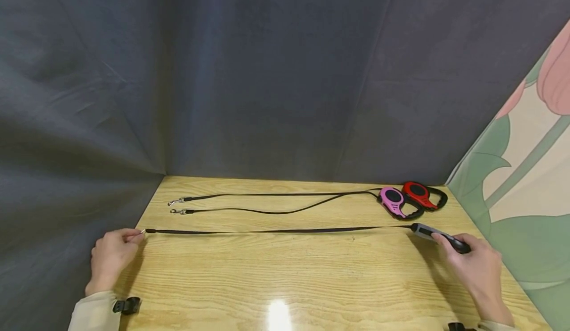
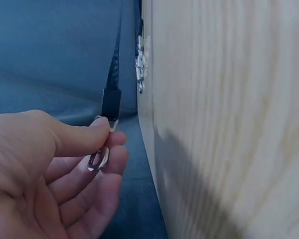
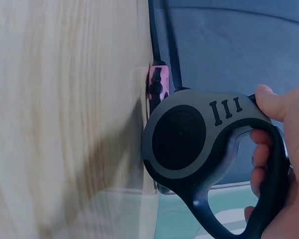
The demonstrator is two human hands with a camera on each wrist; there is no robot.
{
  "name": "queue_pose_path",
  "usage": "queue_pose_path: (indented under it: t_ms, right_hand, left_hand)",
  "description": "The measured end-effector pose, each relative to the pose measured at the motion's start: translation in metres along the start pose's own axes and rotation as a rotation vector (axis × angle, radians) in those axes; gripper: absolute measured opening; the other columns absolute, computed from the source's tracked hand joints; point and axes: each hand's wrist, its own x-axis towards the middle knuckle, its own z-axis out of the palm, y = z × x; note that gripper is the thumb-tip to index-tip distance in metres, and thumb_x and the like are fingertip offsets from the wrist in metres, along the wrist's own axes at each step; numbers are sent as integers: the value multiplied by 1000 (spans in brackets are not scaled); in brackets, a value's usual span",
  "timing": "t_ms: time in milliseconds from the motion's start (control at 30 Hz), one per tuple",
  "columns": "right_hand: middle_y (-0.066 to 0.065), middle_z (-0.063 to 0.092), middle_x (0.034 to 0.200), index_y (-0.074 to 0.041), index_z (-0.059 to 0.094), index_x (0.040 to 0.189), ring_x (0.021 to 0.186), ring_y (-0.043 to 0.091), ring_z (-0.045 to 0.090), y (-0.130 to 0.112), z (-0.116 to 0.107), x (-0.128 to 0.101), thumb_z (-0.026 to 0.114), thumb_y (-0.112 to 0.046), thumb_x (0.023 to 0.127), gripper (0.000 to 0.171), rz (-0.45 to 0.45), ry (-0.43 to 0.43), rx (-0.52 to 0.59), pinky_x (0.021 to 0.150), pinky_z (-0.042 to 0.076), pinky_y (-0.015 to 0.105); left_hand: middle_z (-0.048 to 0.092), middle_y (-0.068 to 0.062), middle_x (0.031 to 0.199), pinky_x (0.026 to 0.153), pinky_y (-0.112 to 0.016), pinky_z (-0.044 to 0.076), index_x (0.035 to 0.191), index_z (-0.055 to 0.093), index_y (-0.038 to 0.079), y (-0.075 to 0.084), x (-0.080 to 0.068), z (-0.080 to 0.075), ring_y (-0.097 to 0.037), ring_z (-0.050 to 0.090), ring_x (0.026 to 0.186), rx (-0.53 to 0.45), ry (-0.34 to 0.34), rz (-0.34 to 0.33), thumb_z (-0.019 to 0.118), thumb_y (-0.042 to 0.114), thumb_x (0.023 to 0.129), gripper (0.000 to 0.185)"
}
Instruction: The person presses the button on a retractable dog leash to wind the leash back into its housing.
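Note:
My right hand grips the handle of a grey and black retractable dog leash, fingers wrapped through its loop and thumb on top. From its front a black strap runs nearly straight across to the left, held above the table. At the strap's far end is a metal snap hook, which my left hand pinches between thumb and forefinger. Behind the strap lie a pink retractable leash and a red one, their straps drawn out leftward.
Two metal clips of the other leashes lie at the table's back left. Dark cloth rises behind and left of the wooden table. A flower-patterned cloth borders the right side.

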Motion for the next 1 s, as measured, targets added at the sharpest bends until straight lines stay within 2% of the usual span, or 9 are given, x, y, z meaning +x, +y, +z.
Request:
queue_pose_path:
  t_ms: [133,300,400,500,567,667,733,833,1000]
  right_hand:
    - [-25,48,57,-3,75,73,49,-6,37,4,-4,2,94,-22,78,26,14,46,29,52,30,19]
    - [-40,43,64,-1,76,74,54,-14,37,5,-10,5,93,-20,78,26,10,111,69,57,29,14]
    - [-42,43,65,0,74,72,55,-15,36,4,-13,6,93,-17,76,26,11,145,103,58,28,12]
    - [-45,44,66,0,73,72,58,-19,37,4,-16,7,94,-15,75,25,41,181,126,61,28,7]
    - [-46,43,67,0,74,73,59,-22,38,5,-18,7,94,-16,74,26,75,191,130,61,29,5]
    - [-48,45,67,1,75,77,60,-24,40,5,-21,8,95,-19,74,28,123,185,133,62,31,3]
    - [-48,46,67,2,76,80,59,-23,41,5,-22,9,96,-21,75,30,145,173,134,61,31,3]
    - [-47,47,65,2,77,83,57,-19,43,4,-24,9,95,-22,77,30,189,153,141,59,33,5]
    - [-40,51,59,-20,74,73,52,-9,46,0,-28,10,93,-28,81,22,326,85,153,54,35,11]
  left_hand:
    - [81,-20,98,95,-73,40,104,83,-1,-3,0,-3,-57,65,106,-8,-8,-77,75,36,99,38]
    - [80,-21,93,95,-74,38,88,83,1,-5,-1,-4,-59,65,102,10,11,-77,82,44,92,44]
    - [79,-17,87,91,-72,41,90,82,1,-6,0,-3,-50,69,90,29,-7,-17,83,39,93,38]
    - [79,-18,92,88,-70,43,101,81,0,-6,1,-3,-44,70,89,42,-45,73,80,27,97,28]
    - [79,-22,100,84,-68,45,110,81,-1,-7,2,-2,-45,71,91,59,-58,131,77,20,99,24]
    - [78,-27,110,82,-68,47,117,79,-2,-7,2,-4,-50,70,96,81,-54,172,74,17,100,26]
    - [78,-26,109,78,-68,48,116,79,-1,-7,2,-6,-52,70,94,99,-23,163,75,19,100,26]
    - [78,-26,107,73,-66,49,113,80,0,-7,2,-9,-53,69,89,105,27,106,74,24,101,27]
    - [76,-29,107,71,-65,48,112,79,-2,-6,2,-11,-57,67,88,96,73,34,70,25,105,30]
